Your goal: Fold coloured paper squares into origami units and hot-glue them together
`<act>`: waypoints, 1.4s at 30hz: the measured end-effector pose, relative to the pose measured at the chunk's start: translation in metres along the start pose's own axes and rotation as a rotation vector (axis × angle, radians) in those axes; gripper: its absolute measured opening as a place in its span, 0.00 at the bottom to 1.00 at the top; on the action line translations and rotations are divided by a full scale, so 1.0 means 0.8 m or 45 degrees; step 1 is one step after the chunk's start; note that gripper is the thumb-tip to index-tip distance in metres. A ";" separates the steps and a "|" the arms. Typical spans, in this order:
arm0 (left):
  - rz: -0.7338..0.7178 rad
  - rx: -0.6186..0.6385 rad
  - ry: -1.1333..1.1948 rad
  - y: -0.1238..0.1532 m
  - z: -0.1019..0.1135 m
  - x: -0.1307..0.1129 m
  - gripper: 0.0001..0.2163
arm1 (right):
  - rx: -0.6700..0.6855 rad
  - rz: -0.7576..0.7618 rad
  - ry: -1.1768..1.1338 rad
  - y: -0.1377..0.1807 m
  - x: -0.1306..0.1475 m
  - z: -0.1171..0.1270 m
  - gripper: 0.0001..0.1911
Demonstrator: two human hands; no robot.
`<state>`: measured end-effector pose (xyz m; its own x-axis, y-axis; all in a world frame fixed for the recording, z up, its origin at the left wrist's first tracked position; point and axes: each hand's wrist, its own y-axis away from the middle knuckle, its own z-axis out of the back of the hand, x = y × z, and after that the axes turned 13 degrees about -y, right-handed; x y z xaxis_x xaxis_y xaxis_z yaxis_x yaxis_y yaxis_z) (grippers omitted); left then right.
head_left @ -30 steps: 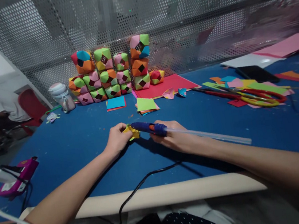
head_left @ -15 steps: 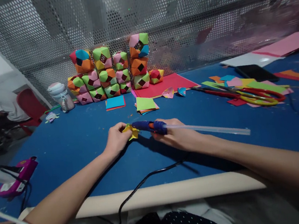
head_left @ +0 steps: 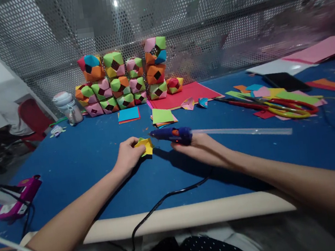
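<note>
Between the thumb and fingers of my left hand (head_left: 128,156) is a small folded paper piece (head_left: 146,146), yellow with a bit of green. My right hand (head_left: 203,148) is closed round a blue glue gun (head_left: 171,135), with a long clear glue stick (head_left: 245,131) sticking out of its back. The gun's nozzle points left and sits just apart from the paper piece, up and to its right. Beyond my hands lie a stack of paper squares with green on top (head_left: 162,116) and another with blue on top (head_left: 128,115).
Several folded paper cubes (head_left: 121,86) are stacked at the back, beside a red sheet (head_left: 203,92). Scissors (head_left: 288,108), paper scraps and a phone (head_left: 285,82) lie right. A bottle (head_left: 68,107) and purple power strip (head_left: 19,198) stand left. A black cord (head_left: 164,198) crosses the front edge.
The glue gun has drawn back up and to the right, its nozzle now apart from the paper piece. My left hand has shifted slightly left with the piece, which is tilted differently.
</note>
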<state>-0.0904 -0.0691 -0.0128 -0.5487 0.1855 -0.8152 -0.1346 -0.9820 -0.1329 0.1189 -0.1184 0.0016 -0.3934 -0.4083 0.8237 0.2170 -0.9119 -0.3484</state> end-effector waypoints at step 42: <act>0.241 0.368 0.448 0.058 -0.018 -0.053 0.09 | 0.095 -0.184 -0.448 0.007 0.015 -0.017 0.03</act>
<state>-0.0617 -0.1227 0.0074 -0.2806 -0.0677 -0.9574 -0.3103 -0.9375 0.1572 0.1033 -0.1289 0.0040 -0.0970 -0.2247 0.9696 0.2511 -0.9482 -0.1946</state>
